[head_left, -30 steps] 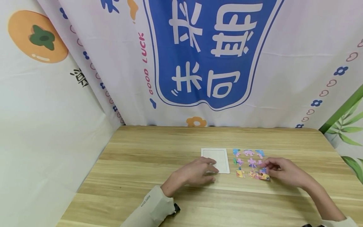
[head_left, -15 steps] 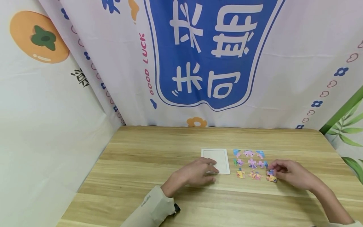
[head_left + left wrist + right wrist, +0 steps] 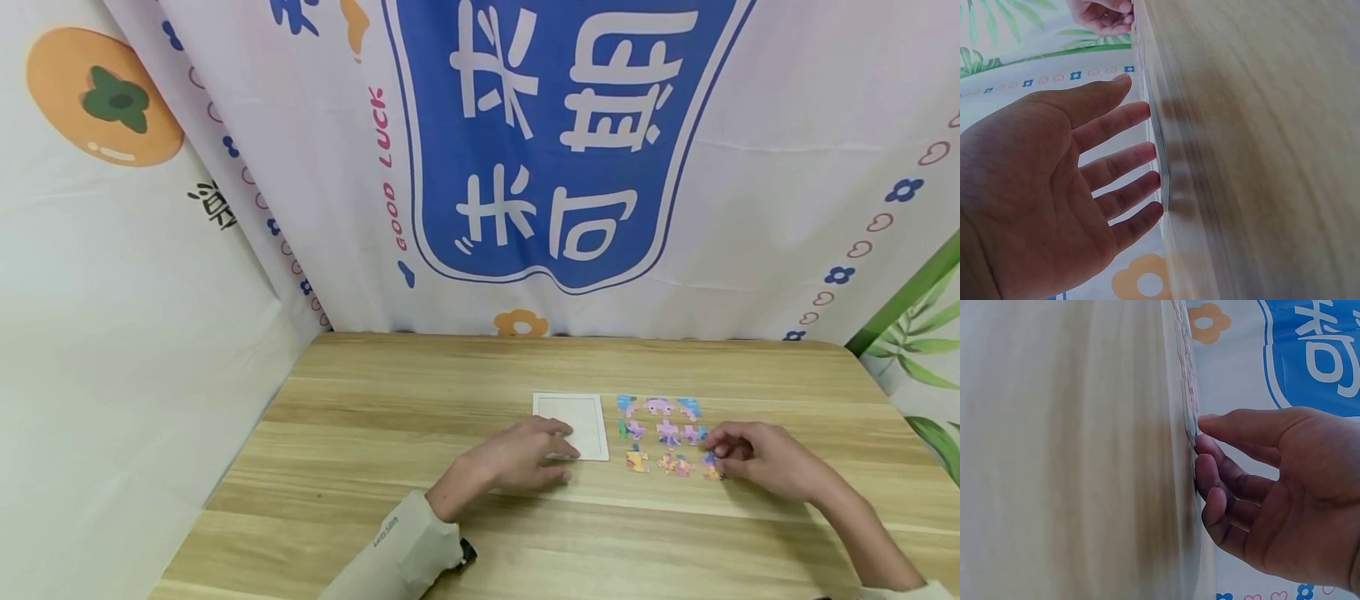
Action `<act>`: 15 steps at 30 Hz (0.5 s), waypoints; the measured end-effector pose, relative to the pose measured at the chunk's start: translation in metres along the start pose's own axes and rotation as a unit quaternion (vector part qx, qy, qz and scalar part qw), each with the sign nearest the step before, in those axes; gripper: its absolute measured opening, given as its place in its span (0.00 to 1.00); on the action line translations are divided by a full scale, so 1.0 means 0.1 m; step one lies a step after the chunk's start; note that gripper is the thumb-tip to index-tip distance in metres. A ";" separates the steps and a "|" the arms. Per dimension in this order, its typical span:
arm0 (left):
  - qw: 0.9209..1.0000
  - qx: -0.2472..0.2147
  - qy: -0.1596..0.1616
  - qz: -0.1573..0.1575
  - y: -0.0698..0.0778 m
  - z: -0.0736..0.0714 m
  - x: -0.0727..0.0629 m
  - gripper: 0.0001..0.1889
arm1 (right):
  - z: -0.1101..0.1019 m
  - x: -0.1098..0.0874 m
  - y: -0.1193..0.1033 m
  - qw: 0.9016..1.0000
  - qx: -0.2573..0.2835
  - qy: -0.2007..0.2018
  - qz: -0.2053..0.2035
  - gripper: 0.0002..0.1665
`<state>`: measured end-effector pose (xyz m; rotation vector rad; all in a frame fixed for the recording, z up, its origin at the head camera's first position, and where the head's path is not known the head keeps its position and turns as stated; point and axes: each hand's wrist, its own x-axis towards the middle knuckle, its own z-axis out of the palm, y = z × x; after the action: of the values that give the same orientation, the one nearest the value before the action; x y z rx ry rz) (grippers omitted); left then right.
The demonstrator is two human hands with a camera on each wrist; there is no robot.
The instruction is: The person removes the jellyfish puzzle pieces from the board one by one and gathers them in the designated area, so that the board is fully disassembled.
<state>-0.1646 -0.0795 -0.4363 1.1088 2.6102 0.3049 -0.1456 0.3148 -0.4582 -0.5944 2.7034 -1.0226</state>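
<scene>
My left hand (image 3: 517, 454) rests its fingertips on a white square puzzle board (image 3: 567, 404) with a thin dark inner line. In the left wrist view its fingers are spread and fairly straight, the tips at the board's edge (image 3: 1165, 172). Just right of the board, colourful jigsaw pieces (image 3: 667, 431) lie face up in three slightly spaced rows, with pink, purple, blue and yellow pictures. My right hand (image 3: 776, 460) pinches the lower right jigsaw piece (image 3: 711, 465) by its edge, thumb on top, and partly hides it. The other right fingers (image 3: 1213, 509) curl in close to the tabletop.
The wood-grain table (image 3: 390, 417) has its back edge against a white printed cloth (image 3: 750, 208) with a large blue sign. Another white cloth (image 3: 135, 375) hangs on the left side. Bamboo leaves (image 3: 922, 333) are printed at the right.
The right hand has drawn the lower right piece away from its neighbour, to the right, then shifted it slightly back and laid it flatter. The left hand has stayed still on the board.
</scene>
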 end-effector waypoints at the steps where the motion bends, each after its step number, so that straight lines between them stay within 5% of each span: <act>1: 1.000 0.001 0.001 0.001 0.00 0.00 0.00 0.20 | 0.00 0.00 0.00 1.000 0.001 -0.001 0.001 0.11; 15: 1.000 -0.002 -0.004 -0.006 0.01 0.00 -0.02 0.19 | 0.02 0.02 -0.05 1.000 -0.008 -0.007 0.026 0.11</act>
<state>-0.1626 -0.0801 -0.4357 1.0891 2.6078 0.3024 -0.1450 0.3093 -0.4562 -0.5280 2.7015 -0.9817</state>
